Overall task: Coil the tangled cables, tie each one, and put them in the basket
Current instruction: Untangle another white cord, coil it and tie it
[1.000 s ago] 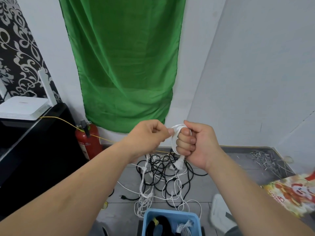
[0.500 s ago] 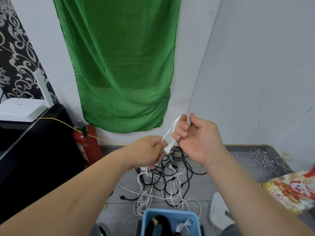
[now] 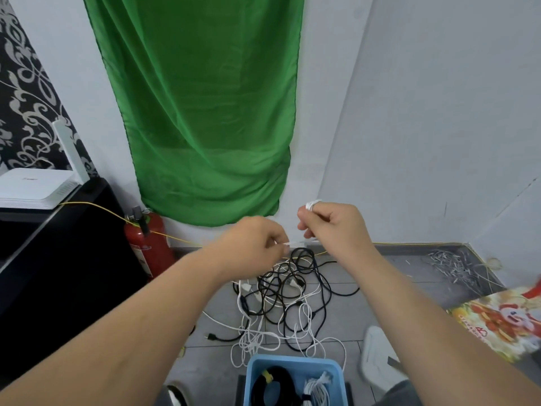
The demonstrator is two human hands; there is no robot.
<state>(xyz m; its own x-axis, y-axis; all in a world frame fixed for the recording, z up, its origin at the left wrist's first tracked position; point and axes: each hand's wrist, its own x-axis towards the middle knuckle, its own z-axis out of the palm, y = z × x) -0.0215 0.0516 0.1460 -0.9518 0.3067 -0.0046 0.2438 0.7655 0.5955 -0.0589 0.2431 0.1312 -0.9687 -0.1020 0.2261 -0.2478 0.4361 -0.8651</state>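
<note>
Bare forearms (image 3: 131,326) — grey trousers (image 3: 405,394)

Green cloth (image 3: 205,112) on white wall (image 3: 424,112), black wallpaper (image 3: 26,98) with silver floral pattern, white router (image 3: 32,186), black cabinet (image 3: 73,259), red fire extinguisher (image 3: 149,250), yellow wire (image 3: 96,207), grey floor tiles (image 3: 216,370), black and white tangled cables (image 3: 281,288), white held cable (image 3: 312,204), blue basket (image 3: 292,363), red-and-yellow printed poster (image 3: 503,317)

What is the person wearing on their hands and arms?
Nothing that shows. The left hand and right hand are bare, no gloves or rings. The left forearm and right forearm are bare too, no sleeves, watch or bracelet in view.
</note>
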